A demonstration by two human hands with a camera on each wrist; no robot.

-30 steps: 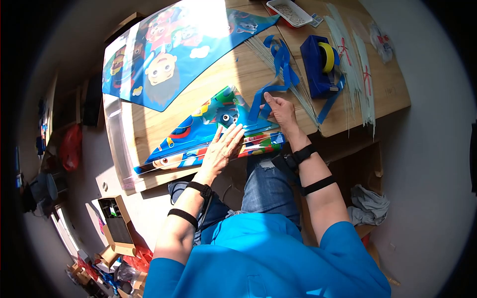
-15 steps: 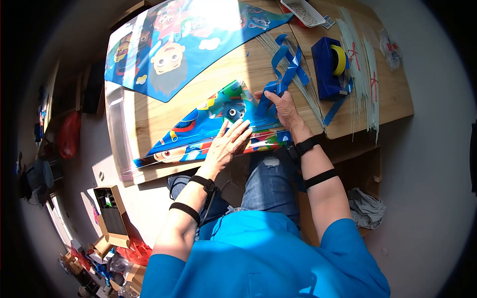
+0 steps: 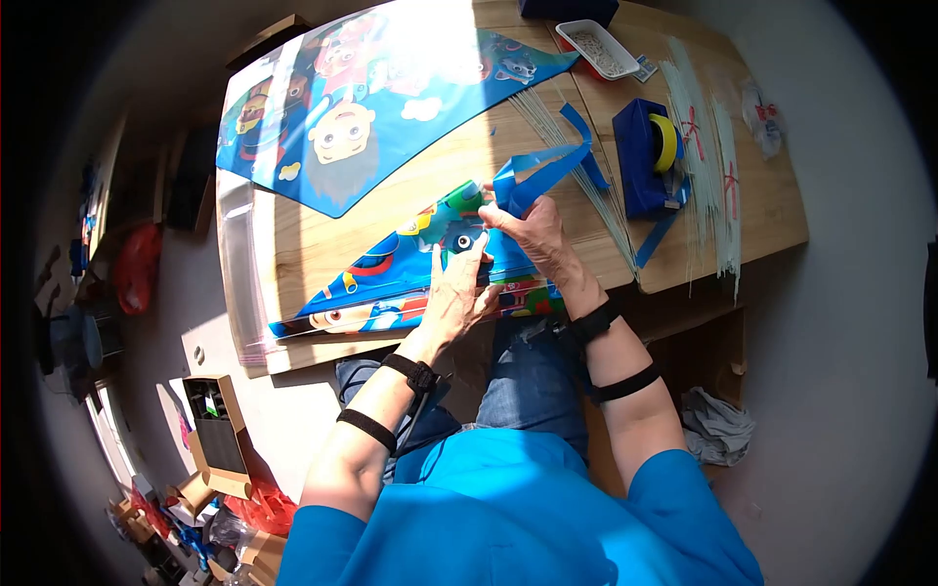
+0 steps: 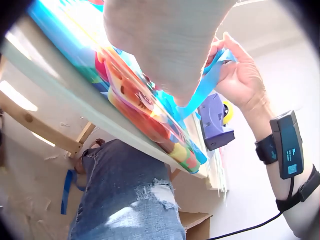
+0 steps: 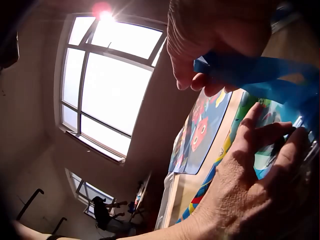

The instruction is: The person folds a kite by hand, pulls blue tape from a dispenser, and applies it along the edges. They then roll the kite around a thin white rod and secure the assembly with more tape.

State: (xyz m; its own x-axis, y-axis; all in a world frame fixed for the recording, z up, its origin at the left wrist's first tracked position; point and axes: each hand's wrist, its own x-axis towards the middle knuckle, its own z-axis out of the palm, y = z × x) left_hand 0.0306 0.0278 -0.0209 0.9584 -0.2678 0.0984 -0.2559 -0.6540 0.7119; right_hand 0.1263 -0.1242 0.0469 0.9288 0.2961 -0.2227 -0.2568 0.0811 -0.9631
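A folded blue kite [image 3: 381, 269] with cartoon prints and thin rods lies along the table's near edge. My left hand [image 3: 455, 293] rests on it, fingers spread and touching the printed sheet near a cartoon eye. Just to the right, my right hand [image 3: 535, 237] pinches a blue ribbon [image 3: 552, 171] above the kite's right end. The ribbon [image 5: 250, 72] runs across the fingers in the right wrist view and loops away toward the back of the table. In the left wrist view, the left hand [image 4: 165, 45] hides part of the kite [image 4: 135, 100].
Another blue cartoon sheet [image 3: 366, 146] lies at the back left. A tape dispenser [image 3: 640, 166] with yellow tape stands on the right, beside bundles of thin pale rods [image 3: 728, 195]. Loose rods [image 3: 586, 186] lie behind the right hand, and a white tray [image 3: 598, 49] sits at the back.
The right hand has pulled the ribbon back toward the kite and turned inward, closer to the left hand. The left hand has gone from lying flat to having its fingers spread apart.
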